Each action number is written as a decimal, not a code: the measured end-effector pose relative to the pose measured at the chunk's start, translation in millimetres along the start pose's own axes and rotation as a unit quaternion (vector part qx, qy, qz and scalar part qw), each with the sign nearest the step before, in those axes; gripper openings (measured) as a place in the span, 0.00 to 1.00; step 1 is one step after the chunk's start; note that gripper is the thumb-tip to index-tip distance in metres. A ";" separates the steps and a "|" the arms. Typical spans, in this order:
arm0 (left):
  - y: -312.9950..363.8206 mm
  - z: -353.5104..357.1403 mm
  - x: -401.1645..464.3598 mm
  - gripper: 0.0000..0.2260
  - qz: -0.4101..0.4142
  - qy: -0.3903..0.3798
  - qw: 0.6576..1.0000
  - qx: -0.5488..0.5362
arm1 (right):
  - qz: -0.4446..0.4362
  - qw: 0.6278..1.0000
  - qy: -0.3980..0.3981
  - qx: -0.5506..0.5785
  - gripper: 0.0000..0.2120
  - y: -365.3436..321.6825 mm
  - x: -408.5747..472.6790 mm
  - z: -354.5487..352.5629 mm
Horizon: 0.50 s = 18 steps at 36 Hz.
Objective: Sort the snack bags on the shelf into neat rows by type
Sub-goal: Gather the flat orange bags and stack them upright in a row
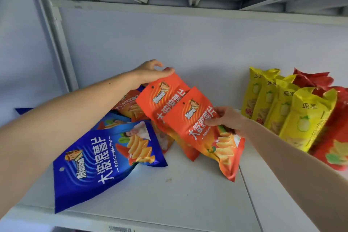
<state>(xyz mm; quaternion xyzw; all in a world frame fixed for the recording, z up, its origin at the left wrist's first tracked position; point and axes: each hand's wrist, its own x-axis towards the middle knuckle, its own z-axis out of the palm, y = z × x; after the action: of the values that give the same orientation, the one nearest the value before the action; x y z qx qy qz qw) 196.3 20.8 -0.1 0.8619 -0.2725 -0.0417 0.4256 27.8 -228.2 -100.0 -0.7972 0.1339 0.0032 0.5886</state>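
White shelf (pixel 188 190) with mixed, leaning snack bags (pixel 199 130)

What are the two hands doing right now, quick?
Left hand: closed on the top edge of the back orange bag.
Right hand: closed on the front orange bag, thumb across its face.

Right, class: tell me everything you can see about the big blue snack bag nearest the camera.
The blue bag is a glossy, foil-like pouch with white lettering, a picture of ridged crisps and a small hang hole near one corner. It looks sealed. It lies tilted on the white shelf, one corner past the front edge, partly covering another blue bag behind. Neither hand touches it; the left forearm passes across its upper left.
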 end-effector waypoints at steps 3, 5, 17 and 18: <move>-1.6 1.2 1.1 0.30 -0.051 -0.087 0.988 -0.117 | -0.009 0.995 0.053 0.079 0.37 5.8 0.5 -6.1; -3.8 7.9 3.0 0.33 -0.083 -0.163 0.950 -0.254 | -0.018 0.987 0.091 0.132 0.36 8.1 0.6 -8.4; -6.8 100.5 -6.9 0.49 -0.128 -0.095 0.900 -0.405 | -0.044 0.930 0.247 0.269 0.20 23.1 8.9 -6.5; -5.4 112.7 -10.5 0.52 -0.124 -0.092 0.913 -0.378 | -0.049 0.929 0.255 0.263 0.20 23.3 10.7 -5.6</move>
<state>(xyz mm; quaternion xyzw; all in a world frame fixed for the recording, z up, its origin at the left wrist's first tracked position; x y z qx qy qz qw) 155.4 -51.4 -77.3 0.6557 -0.1655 -0.2728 0.6844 32.2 -242.0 -121.8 -0.5934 0.2360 -0.2644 0.7227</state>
